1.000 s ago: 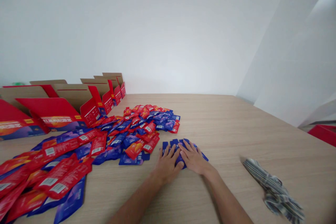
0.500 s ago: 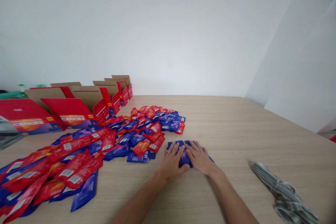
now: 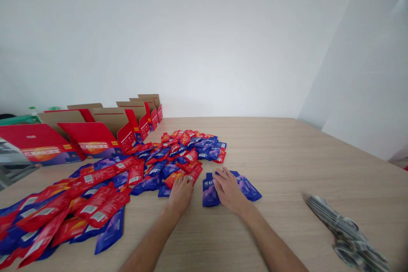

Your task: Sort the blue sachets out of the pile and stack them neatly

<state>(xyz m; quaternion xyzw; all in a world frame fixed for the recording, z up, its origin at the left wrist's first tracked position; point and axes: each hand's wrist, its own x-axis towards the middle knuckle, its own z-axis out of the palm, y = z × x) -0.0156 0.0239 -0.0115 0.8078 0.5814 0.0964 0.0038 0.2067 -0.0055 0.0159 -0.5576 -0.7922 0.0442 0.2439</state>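
your right hand [image 3: 228, 189] is lying flat and unclenched, gripping nothing, over at least three blue pouches [image 3: 210, 196]. your left hand [image 3: 181, 194] is resting half-curled against one red pouch [image 3: 196, 172]; i cannot tell if it is gripping. one striped cloth [image 3: 338, 221] is lying well right of both.

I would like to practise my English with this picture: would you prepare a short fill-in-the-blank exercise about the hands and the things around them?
1. The right hand lies over blue pouches, while the left hand is at the edge of a mixed pile of blue and ____ pouches.
2. The open boxes stand to the ____ of both hands.
3. The striped bundle lies on the table, to the ____ of both hands.

Missing words: red; left; right.
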